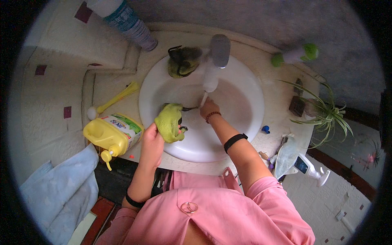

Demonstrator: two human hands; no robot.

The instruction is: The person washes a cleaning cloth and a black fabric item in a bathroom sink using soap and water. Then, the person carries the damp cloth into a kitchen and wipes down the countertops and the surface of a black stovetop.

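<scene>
My left hand (pixel 152 144) grips a yellow-green fabric item (pixel 168 122) with dark parts, above the left side of a white washbasin (pixel 180 153). From that item a thin dark strap (pixel 190 108) runs right to the fingers of my right hand (pixel 209 108), which look closed on its end. Just below the spout of the faucet (pixel 211 78), a narrow whitish streak, apparently water, meets my right hand. A second yellow-green and black fabric item (pixel 183 62) lies on the basin's back rim, left of the faucet.
Left of the basin are a yellow pump bottle (pixel 107 133) and a yellow-bristled brush (pixel 122 95). A tall spray can (pixel 131 27) stands behind. On the right are a blue cap-like piece (pixel 265 129), a spider plant (pixel 327 113), a grey cloth (pixel 284 156) and a white spray bottle (pixel 309 168).
</scene>
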